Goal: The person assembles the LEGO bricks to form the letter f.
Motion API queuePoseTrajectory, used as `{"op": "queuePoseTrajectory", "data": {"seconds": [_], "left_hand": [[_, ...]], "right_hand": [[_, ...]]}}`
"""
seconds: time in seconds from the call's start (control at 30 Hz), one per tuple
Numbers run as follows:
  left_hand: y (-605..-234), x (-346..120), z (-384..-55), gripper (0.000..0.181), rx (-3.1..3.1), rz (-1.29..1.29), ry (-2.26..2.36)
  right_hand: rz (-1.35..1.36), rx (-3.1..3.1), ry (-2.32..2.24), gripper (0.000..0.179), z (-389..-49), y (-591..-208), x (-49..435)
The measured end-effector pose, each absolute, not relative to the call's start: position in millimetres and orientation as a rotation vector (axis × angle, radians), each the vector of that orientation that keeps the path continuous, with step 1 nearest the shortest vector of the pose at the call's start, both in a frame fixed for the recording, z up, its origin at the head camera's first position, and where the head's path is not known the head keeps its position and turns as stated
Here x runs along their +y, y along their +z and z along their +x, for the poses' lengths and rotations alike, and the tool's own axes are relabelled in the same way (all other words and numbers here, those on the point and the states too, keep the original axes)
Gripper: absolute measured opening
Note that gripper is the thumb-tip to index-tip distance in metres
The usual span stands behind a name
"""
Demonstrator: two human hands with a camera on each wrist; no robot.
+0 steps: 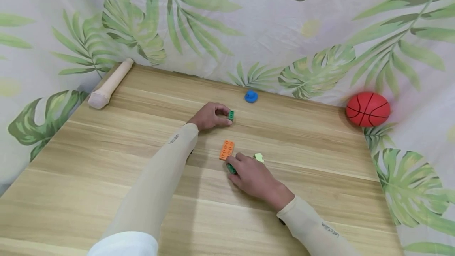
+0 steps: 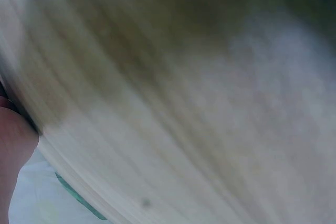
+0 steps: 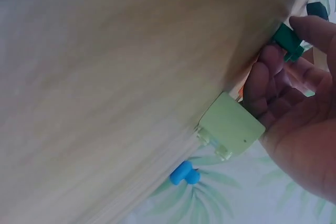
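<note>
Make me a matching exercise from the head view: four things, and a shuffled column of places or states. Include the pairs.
1. Orange brick
2. Blue toy
3. Red ball
4. Left hand

A. Far right corner of the table
B. Pinching a small green brick
C. Beside the right hand
D. Near the middle of the far edge

Pairs: 1-C; 2-D; 3-A; 4-B

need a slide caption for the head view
Left hand pinches a green brick; right hand holds another green brick beside an orange brick.
</note>
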State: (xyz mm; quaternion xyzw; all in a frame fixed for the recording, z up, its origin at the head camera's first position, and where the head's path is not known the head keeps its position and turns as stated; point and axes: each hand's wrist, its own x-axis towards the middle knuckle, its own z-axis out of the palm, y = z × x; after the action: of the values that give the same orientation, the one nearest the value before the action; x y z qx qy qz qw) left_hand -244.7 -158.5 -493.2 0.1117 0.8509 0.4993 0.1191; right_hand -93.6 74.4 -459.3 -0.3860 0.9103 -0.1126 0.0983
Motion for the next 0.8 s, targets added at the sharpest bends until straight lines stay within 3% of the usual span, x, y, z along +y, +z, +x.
{"op": "queuePoseTrajectory", "data": {"seconds": [0.8], "left_hand": [[-493, -158, -245, 0.028, 2.496, 0.324, 1.462]], "right_hand": [[-1.1, 2.549, -0.599, 0.034, -102, -457, 93]]}}
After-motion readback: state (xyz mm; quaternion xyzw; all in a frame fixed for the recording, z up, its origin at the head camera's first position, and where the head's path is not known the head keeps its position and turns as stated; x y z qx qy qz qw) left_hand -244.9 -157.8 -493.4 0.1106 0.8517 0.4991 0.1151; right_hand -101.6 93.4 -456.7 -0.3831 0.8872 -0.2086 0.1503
